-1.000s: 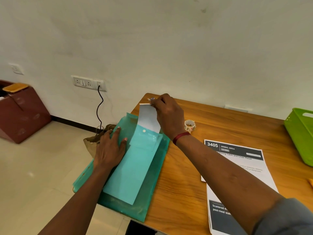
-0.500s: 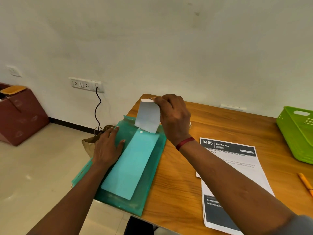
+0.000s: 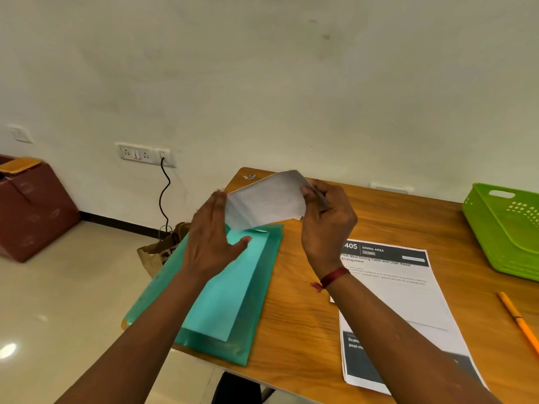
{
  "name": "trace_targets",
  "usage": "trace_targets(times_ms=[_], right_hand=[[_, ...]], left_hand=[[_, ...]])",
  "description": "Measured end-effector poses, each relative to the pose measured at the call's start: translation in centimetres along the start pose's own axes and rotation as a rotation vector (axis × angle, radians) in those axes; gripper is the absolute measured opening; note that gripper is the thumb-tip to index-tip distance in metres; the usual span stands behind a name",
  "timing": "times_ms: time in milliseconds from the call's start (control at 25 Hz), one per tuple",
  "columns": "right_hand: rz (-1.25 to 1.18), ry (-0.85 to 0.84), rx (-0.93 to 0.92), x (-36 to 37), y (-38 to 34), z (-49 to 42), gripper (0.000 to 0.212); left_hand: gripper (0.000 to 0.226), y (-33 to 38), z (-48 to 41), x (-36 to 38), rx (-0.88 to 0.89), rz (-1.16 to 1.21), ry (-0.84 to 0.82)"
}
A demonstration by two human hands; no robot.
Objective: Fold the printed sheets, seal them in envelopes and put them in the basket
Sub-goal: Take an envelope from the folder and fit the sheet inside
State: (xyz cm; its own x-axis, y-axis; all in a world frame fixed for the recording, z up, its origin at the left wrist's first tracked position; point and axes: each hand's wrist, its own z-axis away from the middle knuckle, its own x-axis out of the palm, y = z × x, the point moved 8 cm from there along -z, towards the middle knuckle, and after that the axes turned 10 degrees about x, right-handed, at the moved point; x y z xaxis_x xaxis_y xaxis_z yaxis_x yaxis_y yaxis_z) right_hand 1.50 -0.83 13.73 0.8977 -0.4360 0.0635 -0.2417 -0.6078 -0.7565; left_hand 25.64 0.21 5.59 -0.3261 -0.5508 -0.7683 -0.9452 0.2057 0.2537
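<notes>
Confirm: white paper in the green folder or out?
Out. The white paper is held above the green folder, pinched by the right hand, left hand at its edge.

Honestly, the envelope (image 3: pixel 265 199) I've got here is just plain matt paper. The folder (image 3: pixel 221 349) is see-through green plastic, pretty shiny. The table (image 3: pixel 297 330) is smooth wood with a soft sheen and visible grain. The basket (image 3: pixel 495 237) is glossy plastic, the printed sheet (image 3: pixel 402 301) is matt paper, and the floor (image 3: pixel 58 301) is polished tile.

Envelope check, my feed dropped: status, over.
Right grip pinches white envelope above the folder. Left grip open at its other end. Printed sheets unfolded on table, basket far right. Nothing in the way.
</notes>
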Motion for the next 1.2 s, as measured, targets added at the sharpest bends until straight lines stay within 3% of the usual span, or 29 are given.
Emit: trace_targets(times_ms=[280,560,680,840,1000,1200], right_hand=[[-0.09,-0.054,0.497,-6.8,6.5,1.9,0.011],[-0.185,0.005,0.822,-15.1,11.3,4.0,0.014],[-0.178,0.017,0.849,-17.8,12.6,4.2,0.025],[0.056,-0.06,0.741,-20.2,13.2,4.2,0.043],[0.156,-0.052,0.661,-20.9,14.4,4.4,0.033],[0.087,-0.103,0.741,-21.6,14.2,4.4,0.02]], left_hand=[[0.119,11.5,-0.6,3.0,0.336,-0.076,-0.028],[0.117,20.8,1.8,8.5,0.418,-0.078,-0.15],[0.122,23.3,2.0,10.6,0.416,-0.089,-0.204],[0.12,25.0,2.5,12.7,0.405,-0.089,-0.232],[0.118,25.1,3.0,13.8,0.394,-0.086,-0.23],[0.114,24.7,3.2,13.8,0.395,-0.079,-0.197]])
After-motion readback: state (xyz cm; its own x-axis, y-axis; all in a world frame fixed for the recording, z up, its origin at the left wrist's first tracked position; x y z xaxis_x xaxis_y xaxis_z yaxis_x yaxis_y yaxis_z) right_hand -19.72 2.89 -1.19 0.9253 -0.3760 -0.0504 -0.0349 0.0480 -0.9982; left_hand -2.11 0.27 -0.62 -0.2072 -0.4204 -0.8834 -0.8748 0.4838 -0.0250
